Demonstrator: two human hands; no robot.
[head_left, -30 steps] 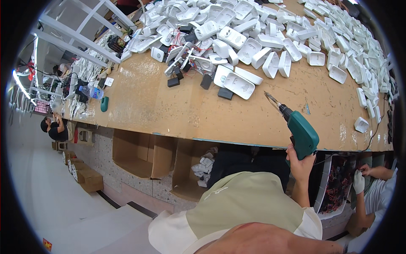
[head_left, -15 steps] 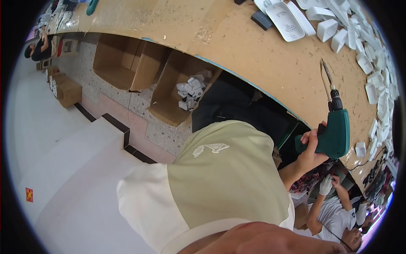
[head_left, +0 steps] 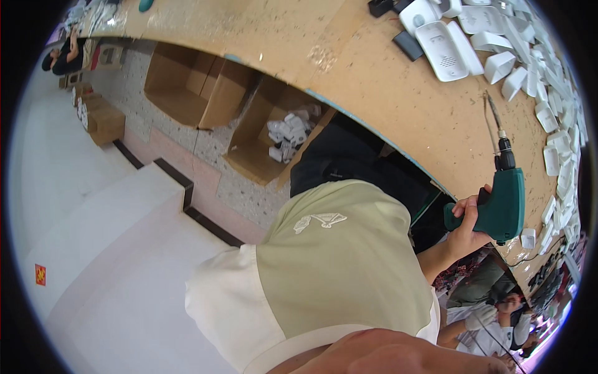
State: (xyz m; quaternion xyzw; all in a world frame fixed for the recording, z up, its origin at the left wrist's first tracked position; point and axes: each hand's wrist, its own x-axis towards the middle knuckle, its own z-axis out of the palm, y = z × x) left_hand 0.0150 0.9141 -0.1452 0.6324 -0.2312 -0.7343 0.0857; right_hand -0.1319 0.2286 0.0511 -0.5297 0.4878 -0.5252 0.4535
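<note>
My right hand (head_left: 468,227) is closed round the grip of a dark green soldering gun (head_left: 504,202). A finger lies by its black trigger. From the gun's black collar, a thin metal tip (head_left: 492,112) and a slender tube beside it point away over the tan worktop (head_left: 398,118). White plastic housings (head_left: 442,50) are heaped beyond and to the right of the tip, none touching it. A small white piece (head_left: 528,238) lies just right of the gun's body. My left hand is not in view.
Black blocks (head_left: 408,46) lie beside the white housings. Under the worktop's edge stand an open carton (head_left: 177,93) and another carton (head_left: 255,149) with small white parts inside. A co-worker's gloved hand (head_left: 481,316) is at lower right; another person (head_left: 65,59) is far left.
The whole view has shifted slightly, most things appearing a little further right. My right hand still grips the soldering gun. The co-worker's gloved hand has moved lower in the picture.
</note>
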